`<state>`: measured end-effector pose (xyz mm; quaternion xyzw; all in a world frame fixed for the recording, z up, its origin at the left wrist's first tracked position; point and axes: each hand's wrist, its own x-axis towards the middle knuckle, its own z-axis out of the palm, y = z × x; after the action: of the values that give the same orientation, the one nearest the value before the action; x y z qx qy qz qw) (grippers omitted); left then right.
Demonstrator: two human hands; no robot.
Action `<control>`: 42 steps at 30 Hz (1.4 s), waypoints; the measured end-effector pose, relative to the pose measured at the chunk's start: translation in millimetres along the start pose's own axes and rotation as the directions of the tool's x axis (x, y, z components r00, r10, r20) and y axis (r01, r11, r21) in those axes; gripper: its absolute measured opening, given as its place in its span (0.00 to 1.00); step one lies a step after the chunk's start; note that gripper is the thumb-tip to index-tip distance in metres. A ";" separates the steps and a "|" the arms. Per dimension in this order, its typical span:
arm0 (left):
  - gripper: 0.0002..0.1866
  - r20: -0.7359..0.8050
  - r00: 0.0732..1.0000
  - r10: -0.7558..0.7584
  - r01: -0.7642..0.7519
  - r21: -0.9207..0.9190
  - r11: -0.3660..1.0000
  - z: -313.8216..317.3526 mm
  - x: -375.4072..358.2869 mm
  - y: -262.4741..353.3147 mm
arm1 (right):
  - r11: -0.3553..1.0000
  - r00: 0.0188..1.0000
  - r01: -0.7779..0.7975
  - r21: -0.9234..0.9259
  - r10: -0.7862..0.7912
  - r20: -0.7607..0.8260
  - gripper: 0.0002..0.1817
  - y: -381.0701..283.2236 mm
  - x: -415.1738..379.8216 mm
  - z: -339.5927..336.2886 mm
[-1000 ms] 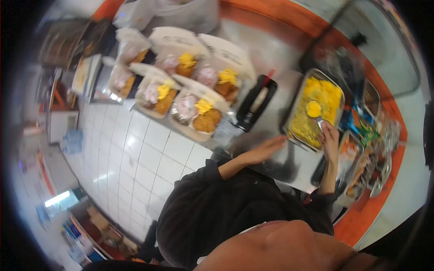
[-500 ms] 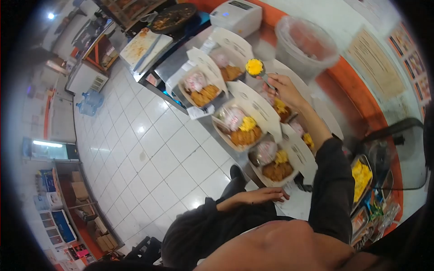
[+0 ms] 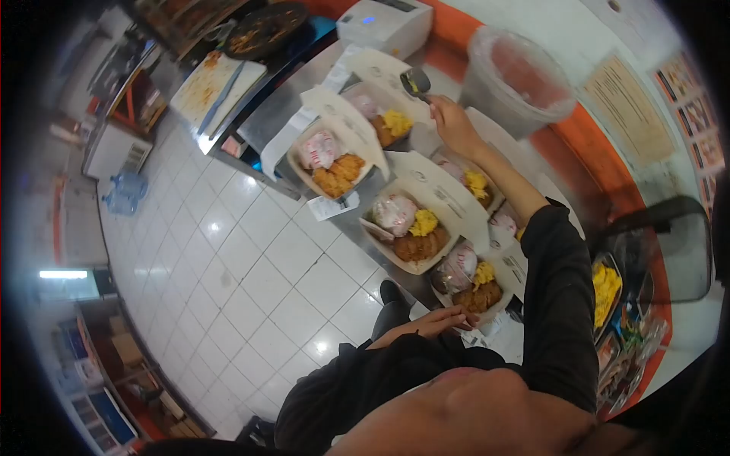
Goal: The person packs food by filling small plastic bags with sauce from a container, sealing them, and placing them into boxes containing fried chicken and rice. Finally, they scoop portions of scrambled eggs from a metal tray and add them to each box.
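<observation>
My right hand point(image 3: 454, 129) grips a dark scoop point(image 3: 415, 80) above the back food box. Yellow food point(image 3: 398, 122) lies in that box beside fried pieces and a wrapped ball. My left hand point(image 3: 439, 323) is low at the counter's near edge, by the nearest box point(image 3: 473, 302); its fingers are stretched out and hold nothing. Several open boxes stand on the counter. The left box point(image 3: 295, 156) holds a wrapped ball point(image 3: 319, 149) and fried pieces point(image 3: 339, 176), with no yellow food showing. The middle box point(image 3: 368, 225) holds all three foods.
A clear bucket point(image 3: 498, 91) and a white printer point(image 3: 384, 24) stand along the back. At the right is a tray of yellow food point(image 3: 606, 292). A cutting board with a knife point(image 3: 220, 95) and a dark pan point(image 3: 268, 30) are at the upper left.
The scoop was full of yellow food and is now tipped over, empty-looking. Yellow food now lies in the back box. My right hand has moved up and left; my left hand slightly left.
</observation>
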<state>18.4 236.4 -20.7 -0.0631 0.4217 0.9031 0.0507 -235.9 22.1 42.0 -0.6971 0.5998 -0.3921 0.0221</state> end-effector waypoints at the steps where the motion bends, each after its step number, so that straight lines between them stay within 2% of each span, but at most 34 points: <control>1: 0.20 0.015 1.000 -0.020 0.020 0.008 1.000 4.8 5.7 -2.2 | 0.960 0.968 -0.229 0.164 0.207 0.138 0.11 -5.6 -4.7 -23.2; 2: 0.20 0.035 0.999 -0.038 0.037 0.018 0.999 9.6 13.0 -5.2 | 0.819 0.929 -0.370 0.438 0.318 0.190 0.12 5.0 -17.4 -37.3; 3: 0.20 0.063 0.996 -0.060 0.059 0.024 0.998 15.5 20.9 -6.6 | 0.818 0.921 -0.390 0.422 0.357 0.157 0.12 -8.4 -32.0 -65.6; 5: 0.20 0.146 0.980 -0.132 0.126 0.050 0.991 30.9 34.5 -11.2 | 0.487 0.834 -0.496 0.719 0.499 0.236 0.12 -46.5 -78.3 -131.3; 7: 0.16 0.153 0.977 -0.146 0.145 0.019 0.989 48.9 52.3 -16.1 | 0.487 0.757 -0.556 0.674 0.631 0.169 0.14 -70.7 -150.6 -184.8; 10: 0.15 0.269 0.934 -0.233 0.216 0.091 0.972 82.5 82.1 -30.7 | 0.471 0.610 -0.668 0.577 0.790 0.060 0.14 -96.8 -287.0 -250.1; 12: 0.14 0.288 0.909 -0.302 0.281 0.115 0.953 107.9 101.5 -33.7 | 0.350 0.396 -0.780 0.519 0.918 -0.023 0.15 -101.7 -390.6 -279.4; 13: 0.14 0.304 0.901 -0.309 0.285 0.121 0.951 120.5 116.0 -41.2 | 0.434 0.394 -0.866 0.247 0.898 -0.195 0.15 -98.3 -441.7 -287.0; 14: 0.14 0.286 0.902 -0.323 0.299 0.123 0.946 132.4 127.8 -52.0 | 0.431 0.418 -0.902 -0.043 0.842 -0.340 0.14 -98.3 -480.7 -292.5; 15: 0.14 0.263 0.903 -0.340 0.319 0.122 0.940 143.3 137.6 -63.6 | 0.415 0.401 -0.909 -0.034 0.851 -0.338 0.14 -99.7 -504.2 -299.4; 17: 0.15 0.235 0.911 -0.338 0.322 0.105 0.941 159.1 162.5 -93.0 | 0.193 0.374 -0.866 -0.462 0.864 -0.339 0.11 -101.3 -541.0 -306.1; 18: 0.17 0.124 0.965 -0.230 0.201 0.212 0.956 165.2 175.3 -109.2 | 0.106 0.313 -0.844 -0.526 0.894 -0.321 0.09 -94.7 -543.1 -307.6; 19: 0.22 0.026 0.994 -0.103 0.089 0.333 0.939 170.7 186.6 -122.0 | 0.110 0.303 -0.850 -0.515 0.901 -0.309 0.09 -88.8 -538.4 -307.9; 20: 0.22 0.011 0.993 -0.118 0.107 0.338 0.935 175.1 197.3 -132.2 | 0.111 0.374 -0.796 -0.595 0.863 -0.339 0.10 -83.1 -528.9 -307.9; 21: 0.26 -0.038 0.995 -0.089 0.097 0.302 0.948 179.0 208.9 -139.8 | 0.103 0.446 -0.735 -0.670 0.817 -0.364 0.10 -74.4 -520.7 -306.8; 22: 0.32 -0.085 0.995 -0.057 0.078 0.268 0.960 181.8 219.7 -144.5 | 0.036 0.483 -0.661 -0.749 0.785 -0.388 0.11 -59.3 -515.4 -302.4; 23: 0.32 -0.093 0.994 -0.062 0.085 0.274 0.958 184.9 228.8 -147.1 | -0.037 0.523 -0.577 -0.816 0.750 -0.404 0.13 -41.3 -513.6 -297.4; 24: 0.34 -0.057 0.997 -0.051 0.063 0.240 0.969 188.6 235.3 -149.8 | -0.030 0.520 -0.582 -0.813 0.755 -0.400 0.13 -20.3 -517.0 -291.0; 26: 0.37 -0.033 0.998 -0.047 0.052 0.201 0.978 200.2 238.6 -150.1 | -0.085 0.577 -0.374 -0.924 0.758 -0.304 0.15 16.8 -533.6 -268.4; 27: 0.38 -0.080 0.994 -0.069 0.084 0.205 0.975 210.3 238.9 -142.3 | -0.077 0.578 -0.372 -0.925 0.761 -0.295 0.15 26.8 -546.2 -255.9; 29: 0.38 -0.137 0.986 -0.091 0.118 0.203 0.972 214.6 240.0 -140.0 | 0.084 0.719 -0.280 -0.956 0.678 -0.151 0.12 40.0 -565.9 -237.2; 30: 0.38 -0.138 0.987 -0.082 0.108 0.196 0.975 213.4 240.5 -141.5 | 0.095 0.722 -0.274 -0.957 0.678 -0.140 0.12 32.4 -565.2 -241.7; 32: 0.38 -0.151 0.986 -0.066 0.093 0.180 0.979 213.1 241.2 -142.0 | 0.368 0.742 -0.303 -0.879 0.670 0.024 0.15 -1.4 -552.4 -265.4; 33: 0.37 -0.172 0.979 -0.110 0.131 0.117 0.984 213.2 241.4 -139.9 | 0.375 0.744 -0.298 -0.878 0.667 0.033 0.15 -11.8 -551.5 -271.4; 35: 0.37 -0.189 0.971 -0.150 0.162 0.052 0.985 215.6 240.8 -132.1 | 0.542 0.740 -0.435 -0.719 0.670 0.058 0.09 -24.9 -554.7 -286.0; 36: 0.37 -0.213 0.960 -0.183 0.191 0.021 0.981 219.4 240.9 -126.2 | 0.546 0.745 -0.423 -0.723 0.664 0.065 0.09 -22.1 -554.8 -296.6; 38: 0.37 -0.246 0.947 -0.208 0.210 -0.018 0.978 220.7 239.6 -129.2 | 0.577 0.641 -0.739 -0.349 0.762 -0.098 0.07 -5.5 -549.9 -316.0; 39: 0.36 -0.202 0.966 -0.162 0.166 0.003 0.986 215.0 238.9 -137.1 | 0.586 0.649 -0.731 -0.349 0.755 -0.092 0.07 2.7 -542.6 -320.7; 41: 0.36 -0.161 0.979 -0.121 0.127 0.024 0.992 215.2 232.6 -142.1 | 0.456 0.549 -0.813 -0.362 0.807 -0.217 0.09 17.5 -529.1 -322.7; 42: 0.36 -0.167 0.977 -0.133 0.135 0.001 0.991 221.0 228.5 -140.9 | 0.488 0.588 -0.780 -0.392 0.785 -0.194 0.07 28.3 -526.5 -317.0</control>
<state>-202.4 505.0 -22.3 -0.1660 0.4249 0.8866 0.0764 -426.5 603.0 -26.8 -0.3361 0.9214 -0.1898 0.0437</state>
